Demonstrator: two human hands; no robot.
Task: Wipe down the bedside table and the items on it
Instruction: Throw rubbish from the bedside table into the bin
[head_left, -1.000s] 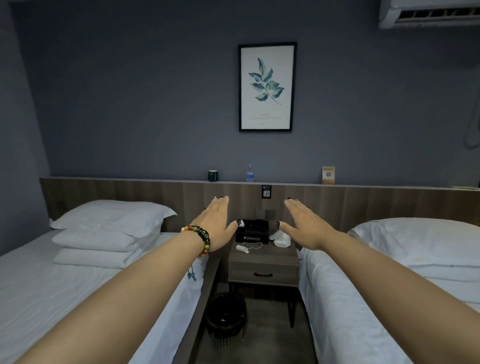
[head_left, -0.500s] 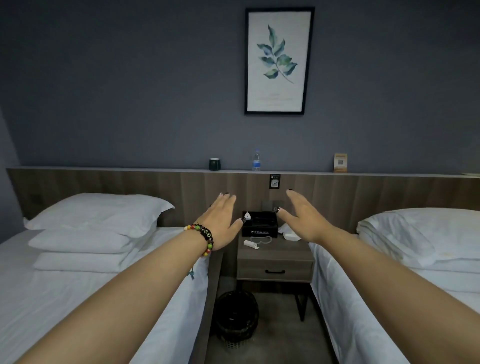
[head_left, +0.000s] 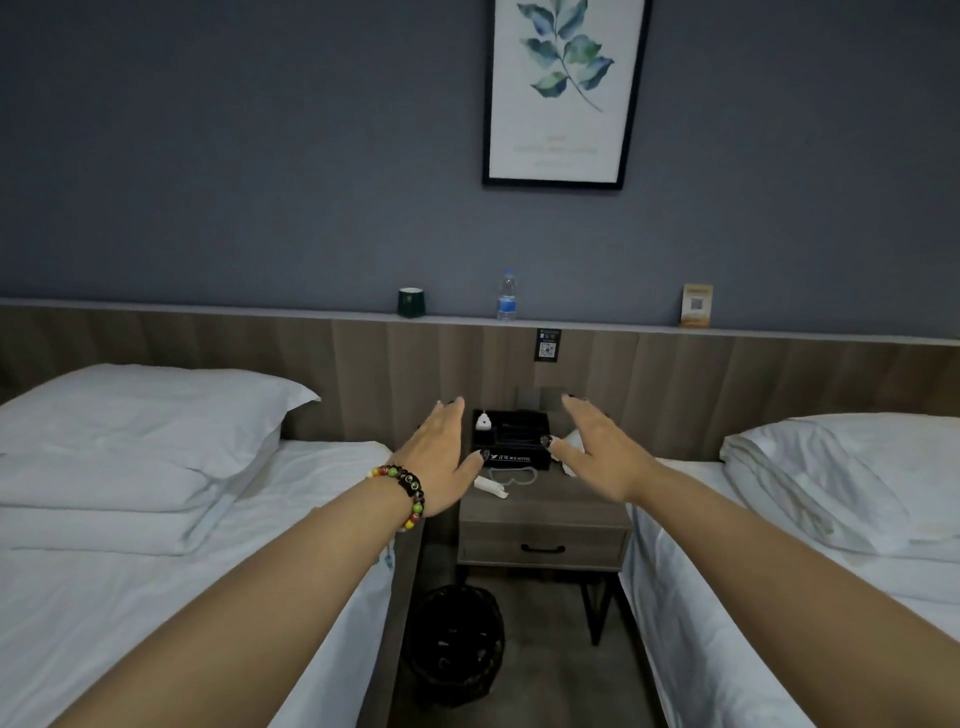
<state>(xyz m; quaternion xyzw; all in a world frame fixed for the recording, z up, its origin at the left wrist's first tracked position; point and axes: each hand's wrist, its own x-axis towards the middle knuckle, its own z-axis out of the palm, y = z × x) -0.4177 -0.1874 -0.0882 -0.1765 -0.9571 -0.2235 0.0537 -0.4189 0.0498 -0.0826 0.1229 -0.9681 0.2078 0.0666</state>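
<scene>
Hands (head_left: 519, 457) two, flat, empty; bedside table (head_left: 543, 519) one; beds (head_left: 156, 597) two.

- The wall (head_left: 260, 156) is dark grey-blue, and the light in the room is dim.
- A picture of green leaves (head_left: 563, 88) in a black frame hangs up high.
- A long wooden headboard (head_left: 363, 374) runs across the wall, with a thin shelf (head_left: 260, 310) on top.
- A dark cup (head_left: 411, 302), a water bottle (head_left: 506, 294) and a small card (head_left: 696, 305) stand on that shelf (all well apart).
- Two beds with white sheets and pillows, the left bed (head_left: 130, 571) and the right bed (head_left: 831, 597), sit at the sides.
- A black bin (head_left: 456, 644) stands on the grey floor (head_left: 561, 665) between them.
</scene>
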